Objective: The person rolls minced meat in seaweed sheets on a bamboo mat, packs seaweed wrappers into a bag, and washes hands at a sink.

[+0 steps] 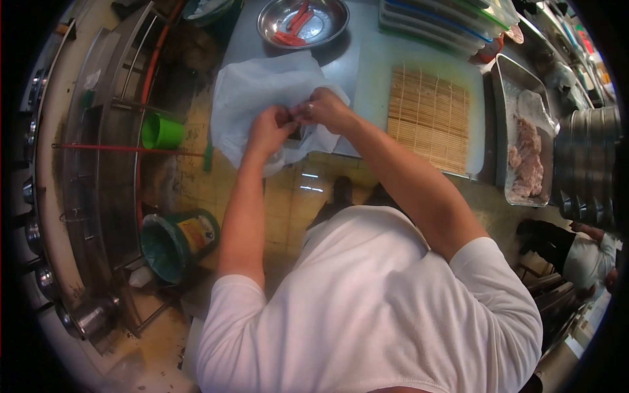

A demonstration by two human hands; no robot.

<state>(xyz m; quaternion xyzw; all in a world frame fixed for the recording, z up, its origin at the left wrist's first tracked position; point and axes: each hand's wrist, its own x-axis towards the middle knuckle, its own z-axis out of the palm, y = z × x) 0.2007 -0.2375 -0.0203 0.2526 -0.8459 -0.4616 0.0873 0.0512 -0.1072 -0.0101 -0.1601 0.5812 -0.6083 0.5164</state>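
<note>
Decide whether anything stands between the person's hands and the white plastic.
Nothing visible does: the left hand and right hand are both at the white plastic. The metal bowl sits beyond it and the bamboo mat lies right of it. A dark thing shows between the hands, too hidden to identify.

Left hand and right hand mostly hide a dark piece, its kind unclear; the top edge crops the tubs.

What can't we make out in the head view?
All in the head view:
Dark patch: unidentifiable, partly covered by the left hand and right hand.
White plastic: what lies underneath is hidden by its cloudy folds.
Stacked containers: full count cut off by the top edge.
</note>
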